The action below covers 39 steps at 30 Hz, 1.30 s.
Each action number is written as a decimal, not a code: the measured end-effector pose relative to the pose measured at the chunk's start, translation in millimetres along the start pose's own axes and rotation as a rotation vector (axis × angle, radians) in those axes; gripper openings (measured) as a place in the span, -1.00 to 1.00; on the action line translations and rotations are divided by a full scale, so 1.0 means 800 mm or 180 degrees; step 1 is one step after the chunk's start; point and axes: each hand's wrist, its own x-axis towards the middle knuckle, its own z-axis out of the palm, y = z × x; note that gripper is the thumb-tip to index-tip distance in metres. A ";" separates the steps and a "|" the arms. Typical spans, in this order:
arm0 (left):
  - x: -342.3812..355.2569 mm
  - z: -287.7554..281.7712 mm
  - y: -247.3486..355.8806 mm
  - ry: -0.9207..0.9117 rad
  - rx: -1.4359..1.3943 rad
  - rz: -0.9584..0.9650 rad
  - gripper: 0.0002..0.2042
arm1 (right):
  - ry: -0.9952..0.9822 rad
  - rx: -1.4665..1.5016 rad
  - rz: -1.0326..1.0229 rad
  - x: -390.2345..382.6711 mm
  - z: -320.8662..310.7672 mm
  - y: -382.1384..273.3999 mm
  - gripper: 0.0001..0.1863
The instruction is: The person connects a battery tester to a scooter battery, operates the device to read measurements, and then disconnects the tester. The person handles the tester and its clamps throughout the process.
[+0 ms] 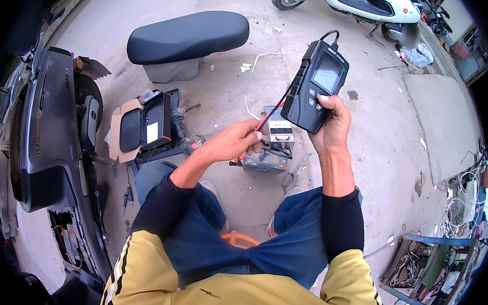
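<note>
My right hand (333, 121) is closed around a black handheld battery tester (324, 73) with a small lit screen, held up in front of me. Its thumb rests on the buttons below the screen. A black cable loops from the tester's top and hangs down beside a red lead (269, 116). My left hand (238, 142) is closed, pinching the test leads between its fingers. Just below the leads, a dark battery (265, 163) sits on the ground between my feet, with a silver box-shaped device (281, 133) behind it. A red clamp (237, 161) shows under my left hand, partly hidden.
An open cardboard box (129, 112) with a black insert lies to the left. Beyond it rests a black scooter seat (189, 37). A grey scooter (53, 124) stands at far left, a white one (370, 6) at the back. A tool-filled crate (427, 270) is at right.
</note>
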 end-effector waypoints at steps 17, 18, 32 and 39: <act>-0.028 0.035 0.047 0.0377 0.2284 0.0619 -0.84 | -0.0034 -0.1820 -0.0578 0.001 -0.003 0.014 -0.42; -0.030 0.035 0.049 0.0421 0.2340 0.0548 -0.84 | -0.0079 -0.1740 -0.0476 0.000 -0.004 0.014 -0.42; -0.035 0.010 0.054 0.1741 0.3238 0.1527 -0.84 | -0.0186 -0.4308 -0.0493 -0.015 -0.003 0.009 -0.39; -0.030 0.009 0.062 0.1768 0.3348 0.1866 -0.80 | -0.1758 -0.4839 0.0637 -0.037 0.008 0.024 -0.25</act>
